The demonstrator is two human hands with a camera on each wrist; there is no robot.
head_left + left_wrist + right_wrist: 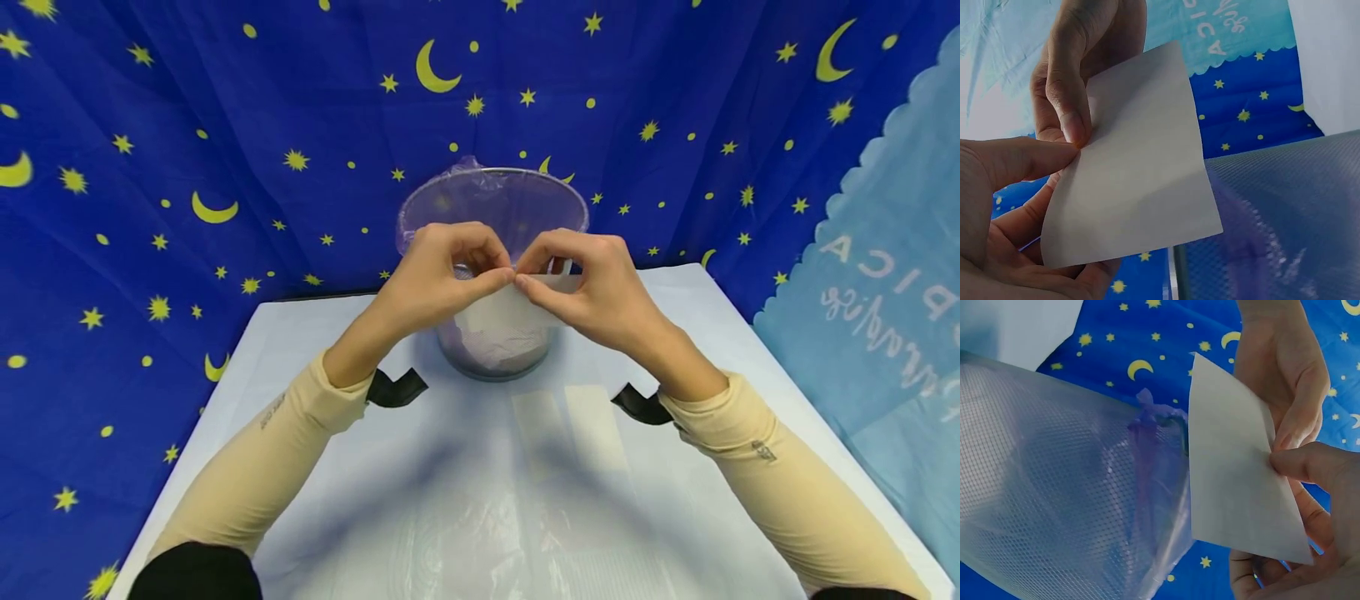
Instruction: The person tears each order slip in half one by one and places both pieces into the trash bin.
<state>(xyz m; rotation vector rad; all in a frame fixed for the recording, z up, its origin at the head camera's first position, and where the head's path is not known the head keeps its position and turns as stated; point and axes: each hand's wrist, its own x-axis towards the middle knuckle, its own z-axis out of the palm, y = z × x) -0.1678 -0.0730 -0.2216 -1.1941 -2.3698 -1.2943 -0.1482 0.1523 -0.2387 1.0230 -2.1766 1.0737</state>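
Both hands meet in front of the bin in the head view. My left hand (pixel 442 271) and right hand (pixel 596 283) pinch a plain white piece of paper (pixel 1141 169) at one edge, their thumb tips side by side. The paper is whole and slightly bent, as both wrist views show, and hangs away from the thumbs. Just beyond the hands stands a round mesh bin (pixel 1035 450), lined with a translucent purple plastic bag (pixel 487 200). Something pale shows low down at the bin, partly hidden by the hands and paper.
Two pale paper strips (pixel 596 425) lie side by side on the white-covered table (pixel 337 508), nearer than the bin. Behind the table hangs a blue curtain (pixel 300 100) with yellow moons and stars. A light blue cloth (pixel 885 333) with lettering hangs on the right.
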